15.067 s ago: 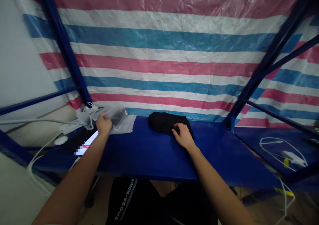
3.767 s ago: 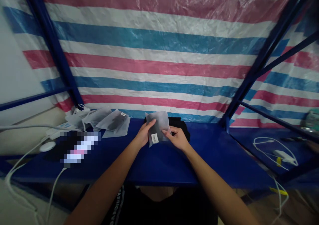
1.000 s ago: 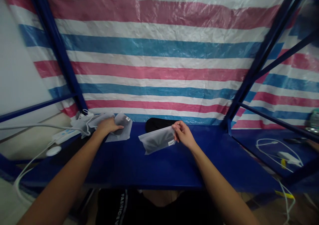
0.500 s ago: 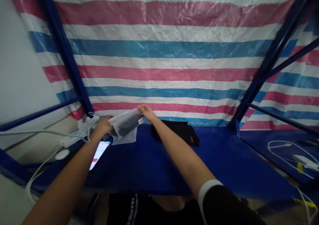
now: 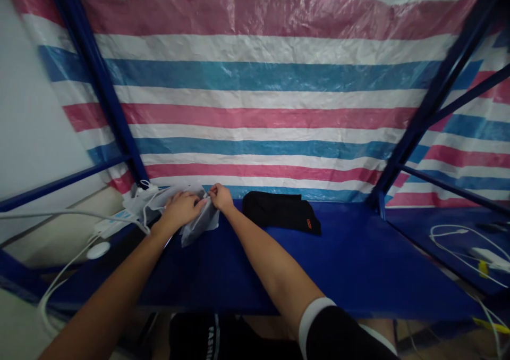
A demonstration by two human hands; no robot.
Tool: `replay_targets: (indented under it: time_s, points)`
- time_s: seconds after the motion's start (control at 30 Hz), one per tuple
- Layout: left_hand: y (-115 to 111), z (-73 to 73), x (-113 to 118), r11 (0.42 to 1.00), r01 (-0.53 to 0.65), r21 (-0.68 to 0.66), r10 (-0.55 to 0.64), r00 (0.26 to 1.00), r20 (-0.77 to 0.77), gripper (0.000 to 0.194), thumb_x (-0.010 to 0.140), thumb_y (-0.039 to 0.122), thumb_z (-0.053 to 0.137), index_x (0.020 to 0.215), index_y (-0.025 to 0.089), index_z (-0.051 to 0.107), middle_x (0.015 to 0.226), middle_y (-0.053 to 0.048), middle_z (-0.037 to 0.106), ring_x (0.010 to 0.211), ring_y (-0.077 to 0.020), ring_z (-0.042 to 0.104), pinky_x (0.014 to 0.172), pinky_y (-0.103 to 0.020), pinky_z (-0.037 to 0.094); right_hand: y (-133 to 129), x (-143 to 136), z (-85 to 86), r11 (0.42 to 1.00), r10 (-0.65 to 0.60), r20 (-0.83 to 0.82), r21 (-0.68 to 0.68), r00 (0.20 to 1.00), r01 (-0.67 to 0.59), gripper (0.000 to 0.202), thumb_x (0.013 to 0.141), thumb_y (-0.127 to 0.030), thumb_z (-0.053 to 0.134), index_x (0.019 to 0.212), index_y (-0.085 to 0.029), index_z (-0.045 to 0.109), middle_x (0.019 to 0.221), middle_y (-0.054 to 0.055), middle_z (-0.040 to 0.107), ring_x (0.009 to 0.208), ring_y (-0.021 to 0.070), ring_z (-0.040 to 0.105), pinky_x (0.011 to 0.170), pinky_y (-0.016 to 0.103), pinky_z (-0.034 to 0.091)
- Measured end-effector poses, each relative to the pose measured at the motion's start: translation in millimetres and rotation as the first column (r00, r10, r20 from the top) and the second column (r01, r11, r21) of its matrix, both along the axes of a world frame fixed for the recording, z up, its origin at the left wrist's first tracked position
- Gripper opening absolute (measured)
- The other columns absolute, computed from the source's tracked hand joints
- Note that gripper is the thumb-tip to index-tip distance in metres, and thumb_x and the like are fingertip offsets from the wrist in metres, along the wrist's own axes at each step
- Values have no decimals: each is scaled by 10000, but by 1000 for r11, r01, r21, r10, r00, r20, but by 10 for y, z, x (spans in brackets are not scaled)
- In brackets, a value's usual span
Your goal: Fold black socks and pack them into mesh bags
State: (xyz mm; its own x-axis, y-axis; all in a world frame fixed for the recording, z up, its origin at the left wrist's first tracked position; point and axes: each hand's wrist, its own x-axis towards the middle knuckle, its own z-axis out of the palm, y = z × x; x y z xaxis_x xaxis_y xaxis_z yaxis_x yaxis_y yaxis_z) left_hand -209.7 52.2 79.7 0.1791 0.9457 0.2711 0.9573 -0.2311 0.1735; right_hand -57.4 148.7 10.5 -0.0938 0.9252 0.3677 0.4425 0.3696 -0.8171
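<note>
A frosted plastic bag (image 5: 199, 224) stands bunched between my hands over the left part of the blue tabletop (image 5: 338, 275). My left hand (image 5: 181, 209) lies over the bag's left side, fingers bent onto it. At the bag's upper right edge, my right hand (image 5: 220, 197) pinches it near a small white tag. Folded black fabric (image 5: 281, 211) with small orange lettering lies flat to the right of my right hand. A phone is mostly hidden under my left forearm; only a thin edge of it shows.
White cables (image 5: 51, 291), a white round object (image 5: 98, 250) and a white and blue packet (image 5: 115, 222) lie at left. Blue metal posts (image 5: 98, 78) frame a striped sheet (image 5: 255, 118) behind. A white charger (image 5: 490, 258) with a cable is at far right.
My left hand has moved right onto the bag, and my right hand has come down and left. The bag is lower and more bunched. My left forearm now covers most of the phone.
</note>
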Motion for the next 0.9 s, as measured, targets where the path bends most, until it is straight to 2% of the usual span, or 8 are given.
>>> replay_targets:
  time_s: [0.1, 0.17, 0.3, 0.47, 0.63, 0.77, 0.83, 0.9]
  points:
    - [-110, -68, 147, 998, -41, -47, 38, 997, -70, 493, 940, 639, 613, 1154, 231, 788, 1318, -164, 723, 1293, -420, 606, 1065, -515, 475, -59, -1, -2, 999, -43, 44, -11, 998, 43, 85, 975, -150, 654, 1015, -222, 633, 1002, 46, 771, 947, 207, 718, 890, 309, 541]
    - [-146, -70, 164, 993, -38, -113, 24, 992, -127, 464, 864, 518, 741, 1211, 211, 763, 1270, -176, 741, 1201, -380, 671, 992, -426, 511, -106, -9, 4, 997, -74, 63, -10, 995, 74, 86, 993, -147, 626, 1052, -209, 634, 1066, 82, 777, 993, 220, 723, 908, 322, 542]
    - [-59, 106, 84, 989, -94, -114, 73, 982, -176, 193, 916, 285, 662, 1027, 186, 785, 1034, -161, 783, 1028, -324, 723, 890, -380, 511, -199, 127, 59, 994, -113, 98, 17, 989, 112, 119, 1061, -218, 557, 1158, -189, 618, 1155, 126, 772, 1049, 240, 722, 927, 345, 542]
    - [184, 326, 144, 983, -182, 5, 181, 970, -163, 249, 998, 262, 541, 1012, 151, 764, 1030, -185, 760, 1023, -324, 708, 888, -395, 504, -341, 902, 174, 996, -48, 199, 84, 979, 32, 137, 1020, -268, 669, 1141, -206, 656, 1075, 77, 785, 959, 229, 727, 865, 311, 533]
    - [221, 146, 342, 978, -193, 73, 203, 963, -175, 317, 979, 150, 503, 1224, 63, 686, 1180, -246, 704, 1040, -346, 690, 909, -432, 512, -676, 1676, 188, 989, 35, 325, 127, 945, -80, 88, 1002, -204, 663, 1068, -191, 721, 1010, 81, 790, 941, 235, 722, 906, 333, 517]
    - [128, -49, 426, 987, -151, 60, 159, 969, -188, 406, 1017, 156, 451, 1383, 125, 624, 1306, -220, 638, 1013, -314, 700, 924, -414, 510, -976, 1436, 43, 935, 240, 425, 140, 873, -325, 172, 966, -176, 700, 1120, -218, 763, 1172, 62, 797, 1113, 232, 721, 1048, 333, 495]
    - [94, -100, 453, 990, -134, 51, 141, 969, -204, 393, 1043, 177, 398, 1324, 155, 671, 1354, -219, 598, 1006, -308, 706, 918, -422, 513, -1088, 1125, -51, 842, 385, 507, 150, 771, -519, 264, 987, -206, 690, 1247, -206, 738, 1315, 89, 760, 1233, 245, 692, 1115, 365, 480]
    - [83, -121, 478, 991, -117, 63, 129, 966, -224, 404, 1049, 182, 357, 1254, 143, 703, 1387, -235, 562, 1056, -337, 695, 916, -445, 515, -1176, 856, -124, 786, 438, 570, 132, 695, -604, 307, 988, -215, 691, 1293, -201, 721, 1382, 101, 731, 1305, 254, 663, 1133, 383, 485]
